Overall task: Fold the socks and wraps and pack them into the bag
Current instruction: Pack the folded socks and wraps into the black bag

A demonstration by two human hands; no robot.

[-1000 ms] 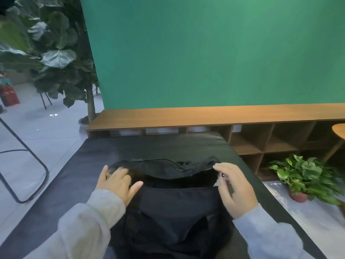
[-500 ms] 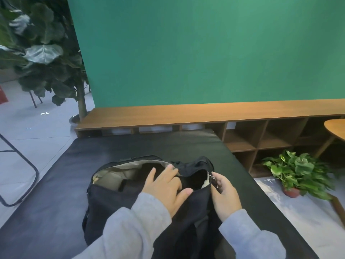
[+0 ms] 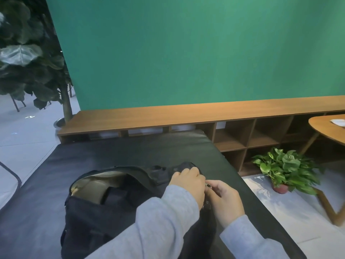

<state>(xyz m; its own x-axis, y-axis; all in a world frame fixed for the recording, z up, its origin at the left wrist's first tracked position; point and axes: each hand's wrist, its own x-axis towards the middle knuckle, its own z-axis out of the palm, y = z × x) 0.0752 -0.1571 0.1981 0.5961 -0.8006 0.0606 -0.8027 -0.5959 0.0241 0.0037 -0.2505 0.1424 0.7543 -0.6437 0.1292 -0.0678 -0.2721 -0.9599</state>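
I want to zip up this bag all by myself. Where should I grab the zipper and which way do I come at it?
Pinch the little metal zipper pull at the bag's right end, as the right hand does, coming from the right side. It sticks out from the fabric, so fingers fit round it. The left hand grips the bag edge beside it, probably to steady it. The mouth gapes leftward, so likely pull left.

One black bag [image 3: 104, 212]; two hands: left hand [image 3: 188, 184], right hand [image 3: 226, 200]; one black tabletop [image 3: 112, 154]; two potted plants: large [image 3: 28, 58], small [image 3: 285, 169]; one wooden shelf unit [image 3: 205, 116]; one round side table [image 3: 328, 128].
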